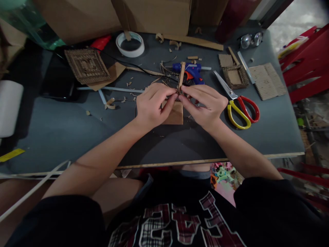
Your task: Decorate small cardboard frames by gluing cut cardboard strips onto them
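Note:
My left hand point(154, 103) and my right hand point(205, 103) meet at the middle of the table, thumbs and forefingers pinched close together. Between them they hold a narrow cardboard strip point(182, 74), which rises from the right fingertips. Its lower end is hidden by the fingers. A small cardboard block point(176, 115) lies under the hands, partly covered by the left one. Just beyond the fingertips a blue glue gun point(194, 72) with an orange trigger rests on its side, a glue stick poking out of its back.
Scissors point(239, 103) with red and yellow handles lie right of my right hand. Corrugated pieces point(267, 79) and glasses point(251, 40) are at the far right. A tape roll point(130, 44), a woven cardboard square point(86, 65) and scraps lie at the back left.

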